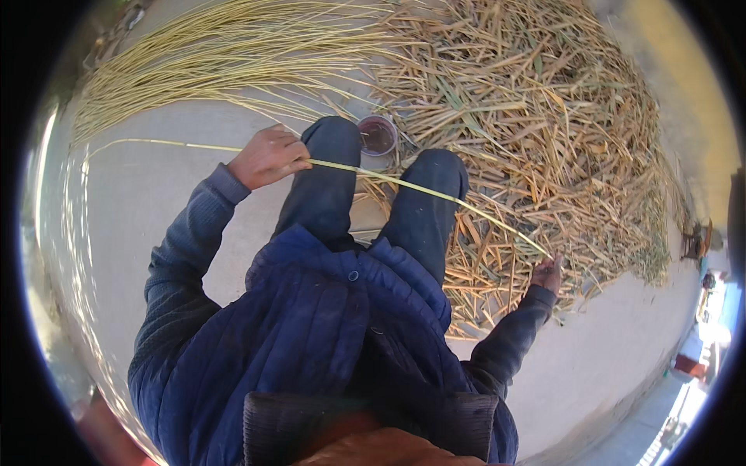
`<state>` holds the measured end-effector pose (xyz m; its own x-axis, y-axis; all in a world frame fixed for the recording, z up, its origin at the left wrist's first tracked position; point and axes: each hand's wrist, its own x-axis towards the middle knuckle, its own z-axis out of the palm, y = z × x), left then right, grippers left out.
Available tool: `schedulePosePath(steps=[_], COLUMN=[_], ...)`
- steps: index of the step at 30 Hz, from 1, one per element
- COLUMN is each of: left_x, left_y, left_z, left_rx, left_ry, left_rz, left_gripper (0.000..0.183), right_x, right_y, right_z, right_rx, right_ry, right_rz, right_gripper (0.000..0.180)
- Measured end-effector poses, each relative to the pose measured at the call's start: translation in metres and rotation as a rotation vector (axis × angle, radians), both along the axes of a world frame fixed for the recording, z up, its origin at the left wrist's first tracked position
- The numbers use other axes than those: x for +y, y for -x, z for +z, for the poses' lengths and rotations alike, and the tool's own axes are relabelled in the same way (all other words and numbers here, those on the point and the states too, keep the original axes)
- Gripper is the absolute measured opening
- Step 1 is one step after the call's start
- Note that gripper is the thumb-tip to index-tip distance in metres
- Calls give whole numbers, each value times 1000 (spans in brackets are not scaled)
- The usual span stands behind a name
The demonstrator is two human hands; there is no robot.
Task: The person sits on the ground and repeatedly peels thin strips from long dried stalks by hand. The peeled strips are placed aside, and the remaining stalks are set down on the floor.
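One long greenish-yellow reed stalk runs across both knees, from the left side down to the right. My left hand is closed around it beside the left knee, and its thin end reaches on to the far left. At the stalk's other end, my right hand grips it with the fingertips, out to the right over dry leaves. Beyond the left knee lies a spread bundle of similar peeled stalks on the ground.
A large heap of dry reed leaves and husks covers the floor in front and to the right. A small round tub with dark contents stands just beyond the knees. Pale concrete floor shows at the left.
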<state>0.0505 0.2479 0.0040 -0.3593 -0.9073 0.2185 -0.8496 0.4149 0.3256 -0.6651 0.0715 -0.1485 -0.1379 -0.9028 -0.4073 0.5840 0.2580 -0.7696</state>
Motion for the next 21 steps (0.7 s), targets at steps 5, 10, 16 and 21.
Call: schedulePosePath(steps=[5,10,16,21], left_x=[-1,-1,-8,-19], left_y=[13,7,-33,-78], left_z=[62,93,105,108], left_rx=[-249,-331,-489,-598], left_ry=[249,367,363,357], left_rz=[-50,-25,46,121], left_gripper=[20,21,18,19], right_x=[4,-17,-33,-79], right_y=[-3,-13,-76,-129], right_z=[-22,-37,-26,-63], right_rx=[59,121,204,146], right_ry=[-235,-314,-355,-374], right_rz=[-79,-33,141,213], right_gripper=[23,26,23,32])
